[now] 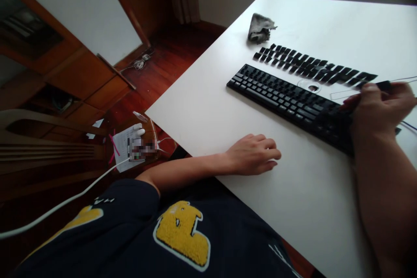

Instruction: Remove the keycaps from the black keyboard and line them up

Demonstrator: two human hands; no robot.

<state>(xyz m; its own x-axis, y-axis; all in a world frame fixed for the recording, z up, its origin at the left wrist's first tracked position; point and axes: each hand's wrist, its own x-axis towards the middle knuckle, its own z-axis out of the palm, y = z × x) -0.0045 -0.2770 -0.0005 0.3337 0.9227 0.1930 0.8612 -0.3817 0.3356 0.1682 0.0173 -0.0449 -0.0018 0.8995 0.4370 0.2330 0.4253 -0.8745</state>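
Observation:
My left hand rests on the white table in front of the keyboard, fingers loosely bent and slightly apart, with nothing in them. Over the right end of the black keyboard, my right hand pinches a small black piece that looks like a keycap. The keyboard's near rows carry keycaps; its far rows look darker, apparently bare of them. Part of its right end is hidden by my right hand and forearm. Behind it, loose black keycaps lie in slanting rows.
A crumpled grey cloth-like item sits at the back left of the table. Between keyboard and loose keycaps lies a clear round object. Left of the table, a wooden chair stands close by, and a white cable crosses there.

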